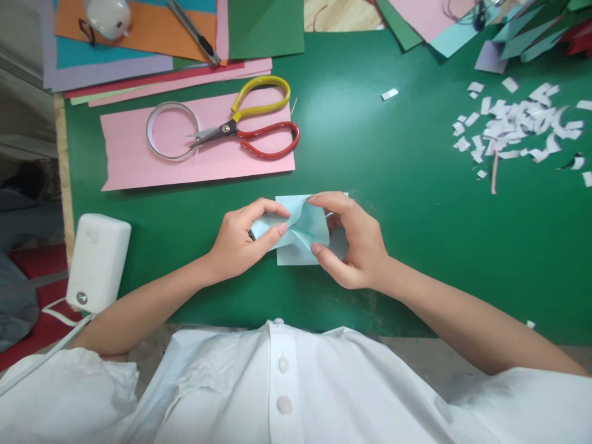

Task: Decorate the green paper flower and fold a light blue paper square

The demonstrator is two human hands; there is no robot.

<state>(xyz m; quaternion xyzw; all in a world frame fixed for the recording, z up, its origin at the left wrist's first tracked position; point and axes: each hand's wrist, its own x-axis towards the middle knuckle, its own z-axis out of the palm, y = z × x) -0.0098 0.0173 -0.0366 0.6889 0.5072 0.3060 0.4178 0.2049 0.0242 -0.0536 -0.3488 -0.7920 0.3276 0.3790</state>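
— Where to look first?

— Straight at the light-blue folded paper point(311, 225), held between the left hand point(243, 237) and the right hand point(356, 240), over a flat pale-blue sheet point(298, 256) on the green table point(370, 142). Touching that sheet or slightly raised: impossible to tell.

— And the long axis?

— Side to side, from one palm toward the other, roughly in line with the near edge of the table.

— Nearer to which hand?

— To neither: in contact with both. Left end tucked into the left palm, right end inside the arch of the right hand.

— State of the left fingers point(271, 208)?

— Narrow: pinched on the paper, thumb tip right by the meeting of the creases, index finger just beyond on the far side.

— And the right fingers point(328, 200)?

— Wider apart, but also holding paper: index finger at the far edge, thumb at the near edge, partly opened flaps in between. Other fingers mostly hidden behind; no telling how firmly pressed.

— The relation to mind most?

— Judged from this view, the left pinch point set against the right-hand spread across the axis, with creases fanning rightward from the left thumb tip.

— Anything around?

— Beyond the left hand, well apart, red-and-yellow scissors point(226, 128) on a pink sheet point(217, 163), blades by a ring-shaped roll point(148, 134). Far to the right, white paper scraps point(513, 126).
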